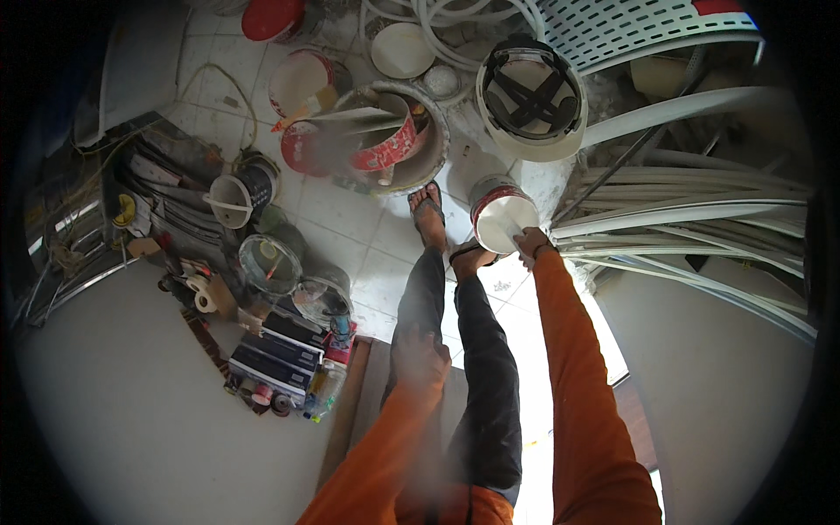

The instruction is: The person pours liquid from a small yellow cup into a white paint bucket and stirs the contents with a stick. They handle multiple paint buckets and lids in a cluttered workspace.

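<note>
My right hand (531, 246) is closed on a flat, pale tool (514, 242) at the rim of a bucket (507, 217). The tool looks like a scraper, but most of it is hidden. White material fills the bucket, and its red and white side is smeared. The bucket stands just beyond my right foot. Resting on my left leg near the knee, my left hand (423, 360) is empty, with its fingers lying loosely apart. Both arms wear orange sleeves.
Ahead stands a large round tub (435, 171) with red-sided pieces inside. A hard hat (534, 105) lies upturned to its right. Long white strips (691, 210) are stacked at right. Buckets (269, 262) and boxes (276, 359) crowd the left.
</note>
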Action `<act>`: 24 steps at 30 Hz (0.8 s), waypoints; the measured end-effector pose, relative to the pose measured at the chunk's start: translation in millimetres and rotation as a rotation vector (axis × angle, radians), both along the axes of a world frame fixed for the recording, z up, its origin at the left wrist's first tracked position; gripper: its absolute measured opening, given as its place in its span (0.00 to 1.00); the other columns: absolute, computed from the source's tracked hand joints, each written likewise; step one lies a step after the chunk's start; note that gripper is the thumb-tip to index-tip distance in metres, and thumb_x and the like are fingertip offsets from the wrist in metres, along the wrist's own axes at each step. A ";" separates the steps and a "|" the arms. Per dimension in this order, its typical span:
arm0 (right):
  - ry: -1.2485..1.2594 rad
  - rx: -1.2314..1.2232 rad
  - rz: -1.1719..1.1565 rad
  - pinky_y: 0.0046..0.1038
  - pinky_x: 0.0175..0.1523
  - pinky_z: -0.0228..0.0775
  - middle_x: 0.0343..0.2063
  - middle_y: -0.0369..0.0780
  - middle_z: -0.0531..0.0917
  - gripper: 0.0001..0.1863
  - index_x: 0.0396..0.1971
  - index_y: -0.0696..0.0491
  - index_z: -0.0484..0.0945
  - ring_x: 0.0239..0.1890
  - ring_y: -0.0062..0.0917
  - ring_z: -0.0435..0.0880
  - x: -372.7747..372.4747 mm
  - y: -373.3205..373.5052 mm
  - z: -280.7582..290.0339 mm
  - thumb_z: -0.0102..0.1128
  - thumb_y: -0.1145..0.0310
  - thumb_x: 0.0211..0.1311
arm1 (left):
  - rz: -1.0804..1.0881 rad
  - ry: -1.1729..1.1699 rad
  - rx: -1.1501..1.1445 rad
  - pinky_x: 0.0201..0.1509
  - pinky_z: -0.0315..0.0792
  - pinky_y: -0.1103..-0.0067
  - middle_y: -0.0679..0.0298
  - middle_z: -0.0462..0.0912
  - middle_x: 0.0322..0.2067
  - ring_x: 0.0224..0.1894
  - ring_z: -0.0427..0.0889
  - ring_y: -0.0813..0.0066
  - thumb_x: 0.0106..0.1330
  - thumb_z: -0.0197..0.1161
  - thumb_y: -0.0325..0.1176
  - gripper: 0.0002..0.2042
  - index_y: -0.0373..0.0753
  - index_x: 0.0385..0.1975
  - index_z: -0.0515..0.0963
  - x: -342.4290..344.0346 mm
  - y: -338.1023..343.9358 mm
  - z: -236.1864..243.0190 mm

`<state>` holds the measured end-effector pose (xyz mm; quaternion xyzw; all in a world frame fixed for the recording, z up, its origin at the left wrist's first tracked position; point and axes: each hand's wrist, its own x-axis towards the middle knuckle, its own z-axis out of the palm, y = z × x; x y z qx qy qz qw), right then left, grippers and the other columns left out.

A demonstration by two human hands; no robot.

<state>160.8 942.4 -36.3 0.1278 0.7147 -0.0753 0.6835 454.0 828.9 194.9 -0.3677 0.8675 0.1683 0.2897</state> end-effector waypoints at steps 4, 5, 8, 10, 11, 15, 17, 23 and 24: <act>0.467 0.062 0.284 0.40 0.27 0.81 0.29 0.47 0.85 0.19 0.48 0.59 0.76 0.23 0.37 0.85 13.3 55.6 -51.5 0.58 0.59 0.68 | 0.060 -0.066 0.132 0.57 0.73 0.53 0.50 0.78 0.55 0.58 0.77 0.45 0.59 0.63 0.42 0.18 0.39 0.44 0.84 -26.1 4.7 -3.3; 0.403 0.041 0.426 0.39 0.25 0.80 0.29 0.47 0.85 0.20 0.50 0.60 0.76 0.21 0.36 0.85 -0.7 81.3 -67.2 0.58 0.59 0.68 | 0.046 -0.046 0.164 0.57 0.73 0.53 0.50 0.78 0.55 0.58 0.76 0.45 0.59 0.63 0.42 0.17 0.39 0.45 0.84 -38.6 9.7 -3.1; 0.136 -0.056 0.298 0.39 0.25 0.80 0.30 0.47 0.85 0.22 0.52 0.61 0.75 0.21 0.36 0.85 8.6 43.8 -62.0 0.57 0.59 0.69 | 0.035 -0.087 0.105 0.58 0.72 0.54 0.51 0.76 0.57 0.59 0.75 0.46 0.60 0.62 0.42 0.18 0.39 0.46 0.83 -23.6 2.0 0.9; 0.258 -0.113 -0.019 0.40 0.29 0.81 0.31 0.46 0.86 0.23 0.54 0.62 0.75 0.22 0.36 0.85 19.7 29.0 -43.2 0.58 0.58 0.69 | 0.061 -0.142 0.105 0.58 0.72 0.54 0.52 0.75 0.59 0.61 0.74 0.46 0.61 0.61 0.42 0.18 0.39 0.47 0.83 -16.7 -3.5 5.7; 0.340 -0.050 0.075 0.40 0.29 0.81 0.29 0.45 0.85 0.23 0.55 0.61 0.74 0.21 0.35 0.84 22.2 19.5 -35.7 0.58 0.59 0.70 | 0.083 -0.181 0.134 0.59 0.72 0.53 0.52 0.74 0.60 0.61 0.74 0.47 0.61 0.61 0.43 0.19 0.39 0.47 0.83 -19.2 -7.6 8.0; 0.406 0.116 0.334 0.39 0.36 0.83 0.39 0.49 0.85 0.19 0.52 0.58 0.77 0.31 0.38 0.88 -6.5 99.7 -65.2 0.53 0.61 0.70 | -0.006 -0.190 0.292 0.60 0.70 0.52 0.53 0.72 0.63 0.65 0.70 0.48 0.62 0.60 0.45 0.21 0.39 0.49 0.82 -52.7 6.8 1.3; 0.085 0.006 0.224 0.40 0.38 0.83 0.36 0.47 0.84 0.17 0.50 0.58 0.77 0.33 0.36 0.88 8.7 47.4 -43.8 0.52 0.60 0.72 | 0.037 -0.234 0.218 0.60 0.70 0.52 0.54 0.71 0.64 0.66 0.69 0.49 0.63 0.59 0.46 0.22 0.40 0.51 0.81 -26.9 -0.8 1.7; 0.416 0.175 0.397 0.44 0.55 0.79 0.46 0.52 0.86 0.21 0.52 0.54 0.78 0.52 0.45 0.86 24.5 50.6 -29.7 0.61 0.57 0.65 | 0.083 -0.239 0.238 0.63 0.68 0.53 0.54 0.69 0.65 0.67 0.68 0.51 0.64 0.59 0.47 0.22 0.40 0.53 0.81 -32.5 -1.2 2.8; 0.309 0.139 0.485 0.44 0.56 0.78 0.47 0.52 0.85 0.21 0.53 0.54 0.77 0.52 0.45 0.86 17.0 67.6 -45.5 0.59 0.57 0.65 | 0.081 -0.208 0.267 0.63 0.68 0.54 0.54 0.69 0.64 0.66 0.68 0.51 0.64 0.59 0.47 0.22 0.40 0.52 0.81 -41.1 3.3 0.3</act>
